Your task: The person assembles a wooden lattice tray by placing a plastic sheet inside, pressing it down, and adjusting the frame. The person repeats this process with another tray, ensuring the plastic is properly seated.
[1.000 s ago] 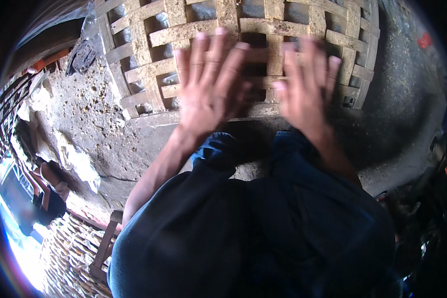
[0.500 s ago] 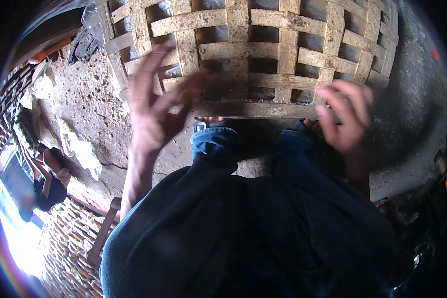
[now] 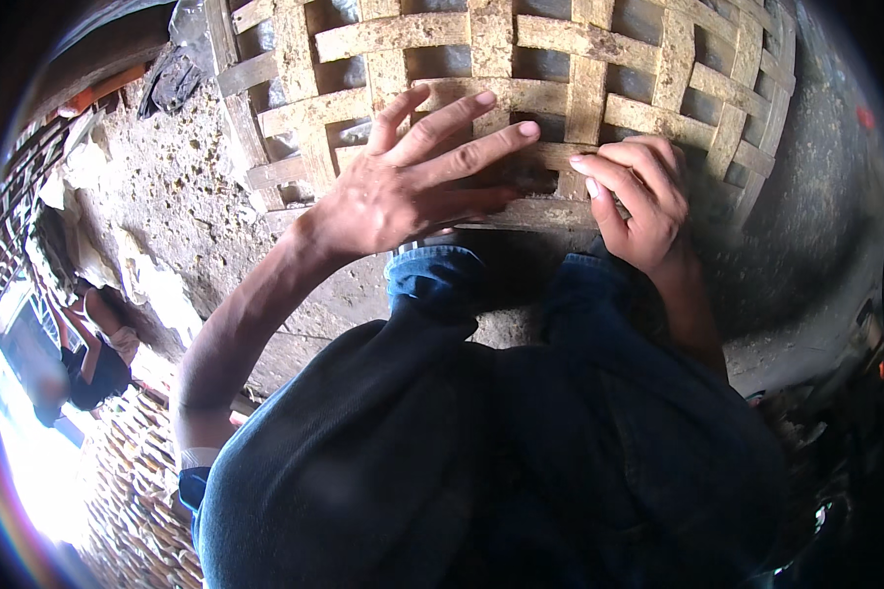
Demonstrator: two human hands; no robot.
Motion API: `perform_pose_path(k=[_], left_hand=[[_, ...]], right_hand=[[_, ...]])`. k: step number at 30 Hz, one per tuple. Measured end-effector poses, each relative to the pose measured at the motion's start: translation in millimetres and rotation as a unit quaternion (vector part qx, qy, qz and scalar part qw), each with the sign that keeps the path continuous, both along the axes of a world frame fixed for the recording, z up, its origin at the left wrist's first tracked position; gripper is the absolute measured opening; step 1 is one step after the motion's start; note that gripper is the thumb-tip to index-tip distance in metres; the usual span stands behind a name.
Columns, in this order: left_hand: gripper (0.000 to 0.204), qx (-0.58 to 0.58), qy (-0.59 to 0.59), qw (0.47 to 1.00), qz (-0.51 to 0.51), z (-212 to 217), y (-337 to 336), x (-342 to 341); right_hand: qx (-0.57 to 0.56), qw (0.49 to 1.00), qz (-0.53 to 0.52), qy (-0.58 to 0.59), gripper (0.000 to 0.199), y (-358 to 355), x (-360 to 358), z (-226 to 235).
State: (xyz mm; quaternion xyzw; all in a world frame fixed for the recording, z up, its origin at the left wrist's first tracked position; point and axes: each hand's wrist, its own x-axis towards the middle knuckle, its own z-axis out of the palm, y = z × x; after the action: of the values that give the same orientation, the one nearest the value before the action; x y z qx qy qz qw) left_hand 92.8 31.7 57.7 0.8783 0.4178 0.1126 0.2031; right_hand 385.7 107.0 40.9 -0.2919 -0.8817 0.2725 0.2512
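Observation:
A woven lattice of flat, pale bamboo-like strips (image 3: 491, 39) with brown specks and a straight near edge fills the top of the view. Over its near edge, left of middle, my left hand (image 3: 393, 201) has its fingers stretched and spread toward the right, with nothing seen in them. My right hand (image 3: 648, 201) is at the near edge on the right. Its fingers are curled together, the thumb close to the index fingertip. Anything between them is too small to make out. Whether either hand touches the strips I cannot tell.
My knees in dark blue trousers (image 3: 501, 442) are below the lattice. Dirty, speckled concrete floor (image 3: 187, 196) lies to the left, with white scraps (image 3: 157, 285) on it. Another person (image 3: 98, 363) is at the far left, near many pale pieces laid in rows (image 3: 138, 491).
My left hand has swung right along the near edge, its fingers now spread. My right hand has moved slightly left and its fingers have curled closer. The lattice has shifted slightly right in view.

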Motion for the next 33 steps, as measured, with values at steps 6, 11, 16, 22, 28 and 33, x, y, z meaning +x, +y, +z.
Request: perform_pose_path(k=[6,11,16,22,28,33], left_hand=[[0.042,-0.016,-0.028,0.999,0.000,0.7,-2.6,-7.4],[0.041,-0.007,-0.025,0.998,-0.049,8.3,12.5,-8.2],[0.048,0.025,0.009,0.990,-0.141,15.6,37.6,-16.7],[0.044,0.086,-0.053,0.983,-0.155,-6.9,39.2,-15.7],[0.041,0.106,-0.098,0.975,-0.167,-11.9,40.5,-18.4],[0.043,0.115,-0.081,0.974,-0.180,-12.1,38.2,-26.4]], right_hand=[[-0.003,1.000,0.011,0.003,0.030,2.4,0.7,-1.6],[0.005,1.000,0.009,0.014,0.029,2.4,1.7,-2.5],[0.005,1.000,0.008,0.006,0.027,3.7,1.5,-0.5],[0.008,1.000,0.003,0.011,0.024,2.5,0.3,-0.8],[0.005,1.000,0.002,-0.001,0.024,2.3,1.1,0.0],[0.007,1.000,0.004,0.010,0.025,2.3,0.0,-2.8]])
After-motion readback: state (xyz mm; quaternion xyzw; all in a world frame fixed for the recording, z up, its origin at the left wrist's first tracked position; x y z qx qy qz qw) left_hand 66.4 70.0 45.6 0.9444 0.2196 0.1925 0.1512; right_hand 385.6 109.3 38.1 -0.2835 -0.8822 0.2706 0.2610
